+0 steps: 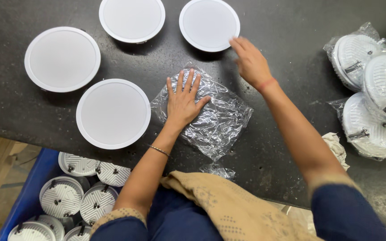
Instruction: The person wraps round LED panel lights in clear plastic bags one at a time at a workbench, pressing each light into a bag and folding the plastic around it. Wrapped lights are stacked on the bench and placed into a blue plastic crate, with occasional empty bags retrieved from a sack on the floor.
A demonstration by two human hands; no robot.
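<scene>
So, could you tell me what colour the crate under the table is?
Blue; the crate shows in the head view, lower left.

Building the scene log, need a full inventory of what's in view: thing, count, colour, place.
round lamp panels: 4, white, face down on the dark table, left and top
clear plastic bag: 1, crinkled, flat at table centre
bagged lamps: about 3, white in clear bags, right edge
cloth: 1, whitish, by the bagged lamps
blue crate: 1, lower left, holds several white lamps back side up
table: 1, black
left hand: flat on the bag, fingers spread
right hand: fingers at the top right panel's rim
</scene>
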